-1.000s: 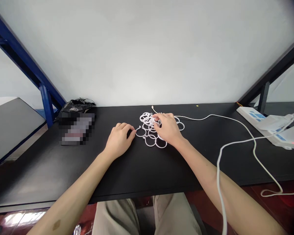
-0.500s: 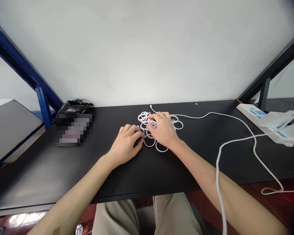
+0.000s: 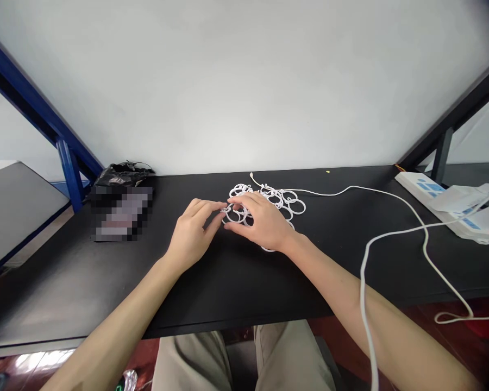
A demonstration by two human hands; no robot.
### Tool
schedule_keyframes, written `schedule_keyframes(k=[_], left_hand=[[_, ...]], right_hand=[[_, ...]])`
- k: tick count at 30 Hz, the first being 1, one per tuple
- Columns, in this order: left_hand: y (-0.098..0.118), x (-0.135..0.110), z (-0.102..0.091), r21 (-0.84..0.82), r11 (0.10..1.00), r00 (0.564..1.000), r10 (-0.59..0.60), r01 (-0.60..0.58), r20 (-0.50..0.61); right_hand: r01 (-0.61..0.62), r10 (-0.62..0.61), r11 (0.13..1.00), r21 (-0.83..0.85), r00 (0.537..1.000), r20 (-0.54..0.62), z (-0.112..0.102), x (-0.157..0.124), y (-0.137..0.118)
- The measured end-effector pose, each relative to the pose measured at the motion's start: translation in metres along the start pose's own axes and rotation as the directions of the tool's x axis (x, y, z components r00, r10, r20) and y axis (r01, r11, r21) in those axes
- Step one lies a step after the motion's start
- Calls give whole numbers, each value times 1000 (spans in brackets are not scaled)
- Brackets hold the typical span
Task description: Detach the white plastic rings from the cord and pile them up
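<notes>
A pile of thin white rings with small eyelets (image 3: 296,206) lies on the black tabletop (image 3: 228,293) in front of me. At the pile's left edge my left hand (image 3: 191,233) pinches the side of one white ring (image 3: 235,221) between thumb and fingertips. My right hand (image 3: 267,221) curves over the pile from the right, with its thumb and forefinger on opposite sides of that same ring. The palm and fingers of my right hand hide some of the rings underneath.
A white cable (image 3: 375,189) runs from behind the pile to the right and hangs over my right forearm. White boxes with blue print (image 3: 427,187) lie at the right. A black plastic bag (image 3: 124,175) and a blurred-out item (image 3: 122,214) rest at the left. Behind stands a pale wall (image 3: 244,92).
My left hand has moved slightly left and up, now pinching a ring's edge. My right hand has shifted left and down from the pile's middle to that ring, uncovering rings behind.
</notes>
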State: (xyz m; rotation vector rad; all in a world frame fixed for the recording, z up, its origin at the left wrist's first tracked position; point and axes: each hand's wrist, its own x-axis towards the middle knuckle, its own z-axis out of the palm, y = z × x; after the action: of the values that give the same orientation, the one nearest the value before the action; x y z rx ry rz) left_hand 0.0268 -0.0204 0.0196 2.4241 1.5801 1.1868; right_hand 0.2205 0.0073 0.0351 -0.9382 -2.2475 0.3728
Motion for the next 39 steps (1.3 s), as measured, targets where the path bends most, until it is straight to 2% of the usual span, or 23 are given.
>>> schedule_keyframes(k=[14,19,25,28,31,35,39], left_hand=[[2,-3,0,-50,998,999,-41,39,-33],[5,1,-2,-151,979,990,-138,137,0],[2,4,-3,-339,899,960,-278,275,42],[3,4,-4,-456,823,937,-337,340,92],[7,4,-5,-481,773,909,-384,413,162],[12,2,-4,-399,830,921,-348,390,176],[14,1,1,-316,895,949,-299,315,101]], right_hand=[[-40,40,987,155,999,2,4,2,2],[-86,88,984,154,996,-5,5,1,0],[-126,124,975,184,992,23,6,0,-5],[-128,139,973,193,989,-44,9,0,-3],[-139,165,974,177,976,-140,12,0,-1],[-168,191,979,116,952,-238,14,0,-2],[-153,176,982,115,958,-228,14,0,-6]])
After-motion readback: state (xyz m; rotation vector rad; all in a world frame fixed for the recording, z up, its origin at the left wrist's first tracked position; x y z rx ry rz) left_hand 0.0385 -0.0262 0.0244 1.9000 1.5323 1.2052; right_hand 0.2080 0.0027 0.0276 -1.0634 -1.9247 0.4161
